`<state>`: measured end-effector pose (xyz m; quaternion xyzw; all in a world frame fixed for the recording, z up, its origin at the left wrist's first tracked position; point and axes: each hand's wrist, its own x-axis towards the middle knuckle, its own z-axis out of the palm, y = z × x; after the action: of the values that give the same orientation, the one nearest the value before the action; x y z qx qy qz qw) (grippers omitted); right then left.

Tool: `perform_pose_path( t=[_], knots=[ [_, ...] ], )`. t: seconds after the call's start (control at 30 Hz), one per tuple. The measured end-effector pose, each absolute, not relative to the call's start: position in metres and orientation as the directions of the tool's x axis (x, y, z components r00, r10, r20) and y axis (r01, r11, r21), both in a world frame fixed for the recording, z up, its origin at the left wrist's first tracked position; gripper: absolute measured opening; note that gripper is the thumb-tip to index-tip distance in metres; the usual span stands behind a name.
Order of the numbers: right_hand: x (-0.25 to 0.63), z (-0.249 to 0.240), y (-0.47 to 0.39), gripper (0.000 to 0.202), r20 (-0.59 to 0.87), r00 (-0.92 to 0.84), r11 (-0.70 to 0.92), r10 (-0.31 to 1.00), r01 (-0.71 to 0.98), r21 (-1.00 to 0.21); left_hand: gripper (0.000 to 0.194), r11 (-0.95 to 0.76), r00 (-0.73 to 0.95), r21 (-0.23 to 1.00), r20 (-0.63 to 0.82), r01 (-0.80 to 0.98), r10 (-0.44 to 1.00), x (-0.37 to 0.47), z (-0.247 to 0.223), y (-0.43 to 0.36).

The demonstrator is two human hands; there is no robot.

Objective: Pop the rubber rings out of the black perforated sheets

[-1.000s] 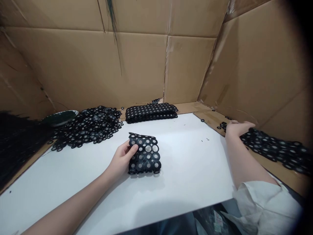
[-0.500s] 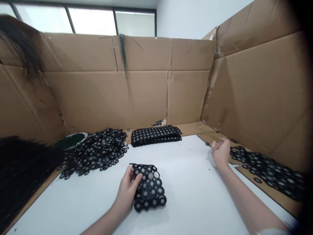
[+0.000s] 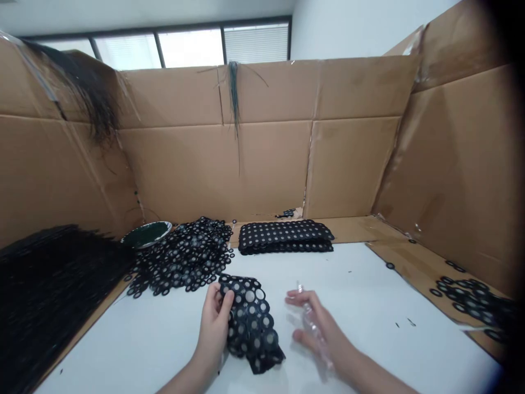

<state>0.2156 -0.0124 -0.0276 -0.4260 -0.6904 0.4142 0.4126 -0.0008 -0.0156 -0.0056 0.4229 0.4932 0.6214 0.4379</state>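
A black piece made of joined rings (image 3: 253, 323) hangs over the white board, its lower edge bent. My left hand (image 3: 216, 314) pinches its upper left edge between thumb and fingers. To the right of the piece, not touching it, is my right hand (image 3: 314, 323), somewhat blurred. A thin clear tool, like a pen (image 3: 315, 328), lies in that hand, with its tip pointing up and away. The thumb and fingers of the right hand are apart at their tips, curved around the tool.
Loose black rings lie heaped (image 3: 184, 254) at the back left, beside a round dish (image 3: 147, 235). A folded ring mat (image 3: 285, 236) lies at the back. Dark strands (image 3: 53, 284) fill the left. More rings (image 3: 471, 298) are at the right. Cardboard walls (image 3: 266, 164) enclose the board (image 3: 348, 284).
My right hand has moved left from the right-hand rings to beside the piece, and the clear tool now shows in it. The piece's lower edge has shifted. The view has turned right.
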Motion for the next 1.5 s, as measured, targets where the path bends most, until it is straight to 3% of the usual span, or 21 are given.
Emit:
perform_pose_path(
  t=[0.13,0.3,0.43,0.53,0.63,0.83,1.03,1.13,1.23,1.3,1.4,1.5],
  knots=[
    [0.186,-0.034,-0.034,0.049,0.178,-0.508,0.353,0.842,0.270,-0.896,0.025,-0.079,-0.195,0.958,0.025,-0.275,0.980,-0.001,0.002,-0.015],
    [0.171,-0.039,-0.030,0.028,0.272,-0.459,0.434,0.846,0.294,-0.852,0.029,-0.126,-0.246,0.929,0.039,-0.347,0.968,-0.007,0.010,-0.012],
    [0.170,-0.023,-0.010,0.005,0.247,-0.411,0.353,0.878,0.205,-0.913,0.025,-0.190,-0.319,0.911,0.069,-0.366,0.945,-0.016,0.018,-0.009],
    [0.181,0.005,0.007,0.013,0.255,-0.384,0.349,0.888,0.199,-0.916,0.024,-0.219,-0.376,0.880,0.050,-0.421,0.925,-0.027,0.024,-0.006],
    [0.197,0.029,0.020,0.022,0.184,-0.336,0.295,0.924,0.320,-0.900,0.025,-0.168,-0.347,0.857,-0.013,-0.487,0.938,-0.034,0.024,-0.004],
    [0.224,0.029,0.042,0.027,0.077,-0.256,0.195,0.964,0.476,-0.858,0.022,-0.026,-0.249,0.916,-0.081,-0.400,0.965,-0.032,0.005,0.002],
    [0.246,0.016,0.059,0.027,-0.035,-0.330,0.212,0.943,0.683,-0.699,0.020,0.121,-0.088,0.953,-0.150,-0.277,0.985,-0.025,-0.009,0.002],
    [0.252,0.006,0.063,0.024,0.020,-0.345,0.303,0.938,0.794,-0.528,0.024,0.194,-0.015,0.969,-0.198,-0.156,0.980,-0.024,-0.012,0.001],
    [0.250,0.003,0.063,0.022,0.164,-0.311,0.352,0.936,0.848,-0.397,0.024,0.194,0.005,0.980,-0.194,-0.034,0.981,-0.023,-0.015,0.002],
    [0.240,0.010,0.059,0.023,0.269,-0.310,0.402,0.912,0.805,-0.436,0.022,0.168,0.013,0.986,-0.168,0.019,0.986,-0.022,-0.015,0.002],
    [0.211,0.026,0.052,0.029,0.311,-0.421,0.505,0.852,0.507,-0.698,0.022,0.136,-0.007,0.987,-0.136,0.084,0.991,-0.021,-0.015,0.002],
    [0.172,0.026,0.048,0.034,0.240,-0.504,0.388,0.830,0.210,-0.898,0.023,0.110,-0.051,0.984,-0.104,0.138,0.993,-0.021,-0.014,0.001]
  ],
)
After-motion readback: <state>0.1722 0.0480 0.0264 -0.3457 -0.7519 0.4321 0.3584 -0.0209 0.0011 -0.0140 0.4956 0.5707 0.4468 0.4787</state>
